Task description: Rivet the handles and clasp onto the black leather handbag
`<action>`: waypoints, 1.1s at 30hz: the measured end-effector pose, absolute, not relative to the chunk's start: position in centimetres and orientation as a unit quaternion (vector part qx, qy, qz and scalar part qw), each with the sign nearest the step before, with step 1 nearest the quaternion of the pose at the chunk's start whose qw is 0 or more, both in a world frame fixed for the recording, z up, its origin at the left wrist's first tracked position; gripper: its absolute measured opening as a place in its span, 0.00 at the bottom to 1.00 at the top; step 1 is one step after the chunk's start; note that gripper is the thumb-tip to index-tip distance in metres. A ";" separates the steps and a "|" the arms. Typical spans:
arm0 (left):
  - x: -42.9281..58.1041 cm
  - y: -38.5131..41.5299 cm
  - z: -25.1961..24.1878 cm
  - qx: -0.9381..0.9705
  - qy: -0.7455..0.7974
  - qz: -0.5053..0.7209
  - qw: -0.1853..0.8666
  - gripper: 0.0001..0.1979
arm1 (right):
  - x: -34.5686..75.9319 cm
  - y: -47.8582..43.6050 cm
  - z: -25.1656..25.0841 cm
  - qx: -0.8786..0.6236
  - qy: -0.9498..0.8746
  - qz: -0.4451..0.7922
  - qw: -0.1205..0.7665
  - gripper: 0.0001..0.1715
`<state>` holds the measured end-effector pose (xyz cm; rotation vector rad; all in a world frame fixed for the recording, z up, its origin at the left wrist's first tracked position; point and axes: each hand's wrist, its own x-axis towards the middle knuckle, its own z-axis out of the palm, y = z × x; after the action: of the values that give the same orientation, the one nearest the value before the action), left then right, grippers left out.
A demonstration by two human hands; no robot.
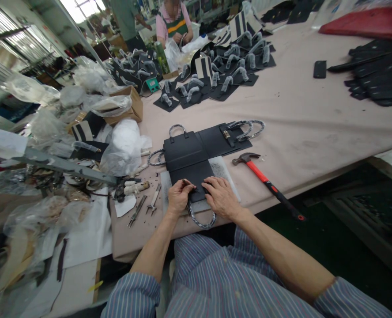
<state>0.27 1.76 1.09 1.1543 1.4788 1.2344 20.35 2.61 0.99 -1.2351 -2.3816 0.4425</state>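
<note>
In front of me a black bag panel (199, 176) lies over a pale slab (227, 173), its wrapped handle (202, 224) looping toward me. My left hand (180, 195) is closed in a pinch at the panel's near left side; what the fingertips hold is too small to make out. Resting on the panel's right edge, my right hand (221, 197) has its fingers stretched out and grips nothing visible. More black bag panels (184, 148) with handles lie just beyond, one (216, 139) with a gold-coloured clasp.
A claw hammer (265, 179) lies at right, its handle past the table edge. Dividers (154, 198) and tweezers (137, 211) lie at left. Farther back are piled bag panels (224, 86), a phone (319, 69), a cardboard box (134, 106) and a person (174, 24) at work.
</note>
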 end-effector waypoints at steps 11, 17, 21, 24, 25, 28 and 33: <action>0.2 1.7 0.5 0.432 0.573 0.522 0.461 0.07 | 20.3 2.7 0.9 -0.445 -0.856 0.161 0.206 0.23; 0.3 1.8 0.9 0.457 0.583 0.504 0.443 0.06 | 20.4 2.7 1.3 -0.444 -0.855 0.167 0.208 0.23; 0.3 1.8 1.2 0.499 0.594 0.481 0.410 0.03 | 20.3 2.6 1.2 -0.444 -0.855 0.166 0.210 0.23; 0.4 1.5 1.1 0.558 0.595 0.456 0.355 0.03 | 20.3 2.7 0.9 -0.433 -0.855 0.178 0.224 0.22; 0.5 1.3 1.0 0.579 0.592 0.450 0.336 0.04 | 20.5 2.9 0.9 -0.425 -0.854 0.189 0.234 0.21; 0.7 0.8 0.7 0.627 0.579 0.436 0.286 0.05 | 22.4 3.8 1.3 -0.433 -0.835 0.205 0.271 0.20; 1.0 0.5 0.2 0.641 0.579 0.424 0.272 0.06 | 29.8 5.6 2.6 -0.617 -0.761 0.080 0.184 0.24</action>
<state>0.98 0.46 0.23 1.7260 1.5588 1.1419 29.82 5.60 2.63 -1.7397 -2.1448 0.2248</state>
